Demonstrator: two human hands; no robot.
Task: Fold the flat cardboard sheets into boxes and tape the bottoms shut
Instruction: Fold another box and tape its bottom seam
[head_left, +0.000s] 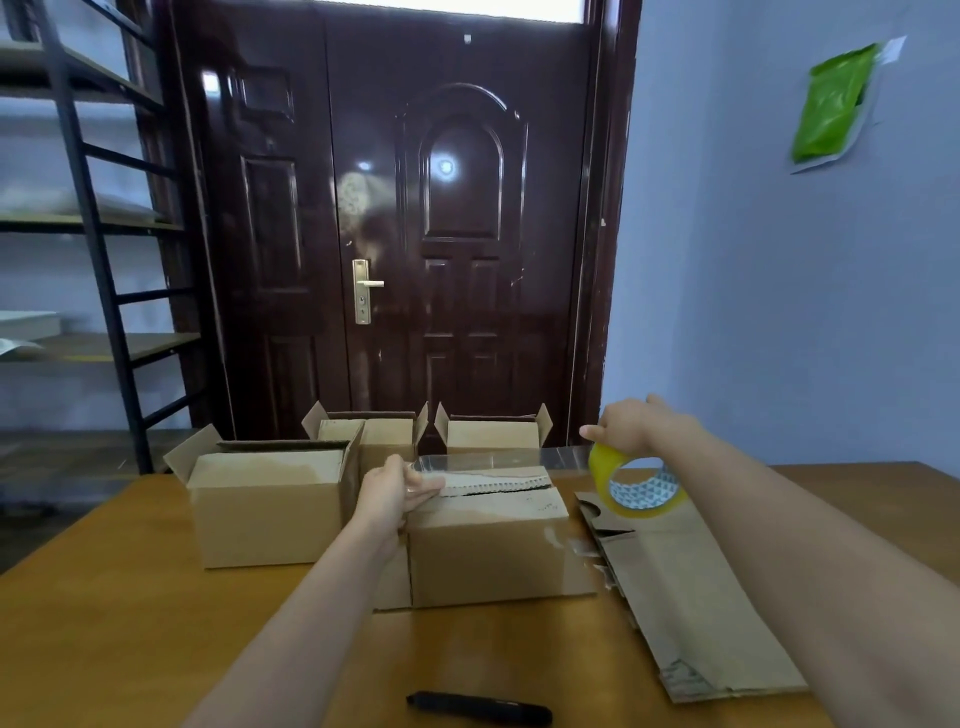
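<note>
A cardboard box (488, 556) stands in front of me on the wooden table (130, 623), its folded flaps on top. My left hand (397, 488) presses the free end of a clear tape strip (493, 460) onto the box's left top edge. My right hand (631, 426) grips a yellow tape roll (636, 488) held up to the right of the box, with the strip stretched between both hands above the flap seam. A stack of flat cardboard sheets (691, 597) lies on the right.
A larger open box (265, 506) stands to the left, and two smaller open boxes (387, 434) (493, 434) stand behind. A black marker (480, 707) lies near the table's front edge. A dark door is behind the table, with metal shelving at left.
</note>
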